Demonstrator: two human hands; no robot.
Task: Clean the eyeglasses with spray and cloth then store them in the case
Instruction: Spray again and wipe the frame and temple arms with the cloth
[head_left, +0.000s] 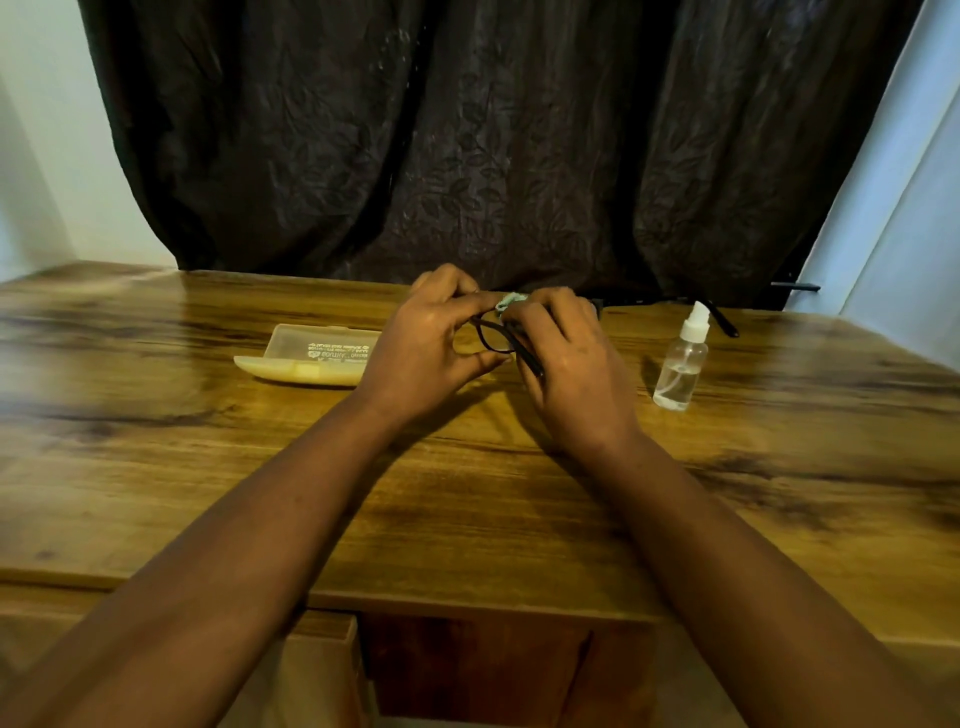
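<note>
**Wiping a lens, case waiting open**

Nearest us, the near edge of the brown wood-grain table (467, 519) runs across the view, and the broad stretch between it and our hands carries nothing but our two forearms.

Further in, above the middle of the table, our left hand (426, 348) holds the black plastic-framed eyeglasses (493, 338): its grip pinches the rim of one lens, fingers above and thumb below. Our right hand (566, 358) is curled around the other side of the frame, its grip pressing a small pale green cloth (511, 301) against it; only a corner of the cloth shows above the fingers.

We judge the task to be at the wiping step. Whether spraying is done we cannot tell. Folding the glasses and laying them in the case are left.

To the left, just beyond the left hand, lies the translucent cream plastic glasses case (311, 358), lid open, with free table around it. To the right, apart from the right hand, stands the small clear spray bottle with a white nozzle (681, 364), upright; a careless sweep rightward could topple it.

Farthest, a dark patterned curtain (493, 130) hangs behind the table's far edge.
</note>
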